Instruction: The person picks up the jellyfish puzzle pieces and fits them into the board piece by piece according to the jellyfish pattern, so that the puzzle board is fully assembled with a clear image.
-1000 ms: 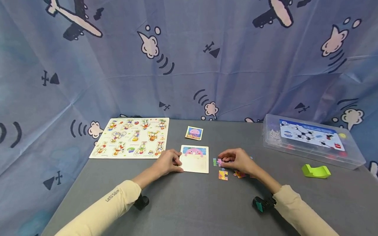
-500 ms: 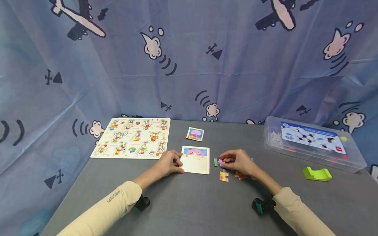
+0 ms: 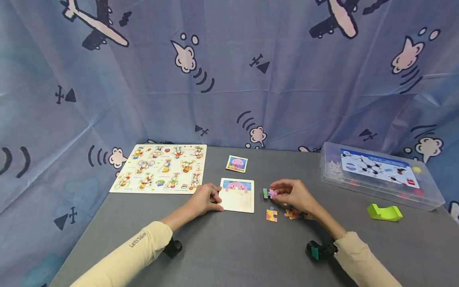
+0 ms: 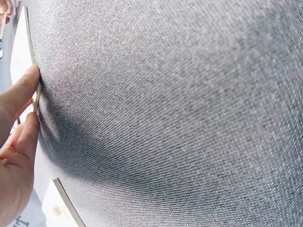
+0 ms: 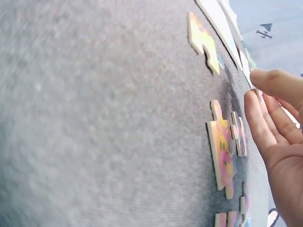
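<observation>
My left hand holds the left edge of a small square puzzle board, thumb and index finger against its side. A pink creature piece with blue around it fills the board's top strip; below is bare cream wood. In my right hand, just right of the board, thumb and fingers pinch a green and pink puzzle piece, partly hidden by the fingertips. A yellow-orange puzzle piece lies below that hand. More loose pieces lie under and beside it in the right wrist view.
Behind the board lies a small pink-creature picture square. A large character board is at back left. On the right stand a clear plastic box and a lime-green curved block. A patterned curtain hangs behind the table.
The right hand has shifted slightly right and up, bringing the green and pink puzzle piece with it. The left hand keeps its place at the board's edge.
</observation>
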Tool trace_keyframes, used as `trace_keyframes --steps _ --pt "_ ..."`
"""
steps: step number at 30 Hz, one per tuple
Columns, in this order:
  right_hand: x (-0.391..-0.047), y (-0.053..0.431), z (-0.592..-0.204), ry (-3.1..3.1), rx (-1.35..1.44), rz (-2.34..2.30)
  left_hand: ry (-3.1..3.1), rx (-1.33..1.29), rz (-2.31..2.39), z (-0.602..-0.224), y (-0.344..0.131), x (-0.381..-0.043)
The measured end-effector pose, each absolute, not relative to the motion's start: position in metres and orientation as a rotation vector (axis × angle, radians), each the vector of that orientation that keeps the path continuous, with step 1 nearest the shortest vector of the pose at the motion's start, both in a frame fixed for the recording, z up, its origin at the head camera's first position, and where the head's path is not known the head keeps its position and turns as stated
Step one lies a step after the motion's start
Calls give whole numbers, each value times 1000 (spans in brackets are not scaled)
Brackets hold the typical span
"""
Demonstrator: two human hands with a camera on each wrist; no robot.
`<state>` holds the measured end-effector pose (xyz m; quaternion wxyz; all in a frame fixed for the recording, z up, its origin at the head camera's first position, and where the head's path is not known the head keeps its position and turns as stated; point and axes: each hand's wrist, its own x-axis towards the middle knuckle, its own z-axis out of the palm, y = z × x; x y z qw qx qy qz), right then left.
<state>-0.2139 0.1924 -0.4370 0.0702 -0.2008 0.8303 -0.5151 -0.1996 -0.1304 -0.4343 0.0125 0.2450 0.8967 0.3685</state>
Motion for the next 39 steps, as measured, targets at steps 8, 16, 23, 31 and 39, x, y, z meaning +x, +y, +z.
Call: trace_keyframes --steps 8,16,23,31,39 --pt "-209 191 -440 2282 -362 -1772 2799 757 1142 -435 -130 -200" --pt "-206 185 -437 2175 -319 -1916 2801 745 1139 -434 -130 -199" --pt "-204 179 -440 2190 -343 -1911 2813 741 1130 -433 -129 -198" --pt "-204 165 -446 2207 -313 -1898 2794 726 1157 -431 -128 -197" --pt "-206 149 -449 2163 -285 -1947 2814 754 1147 -433 -129 -198"
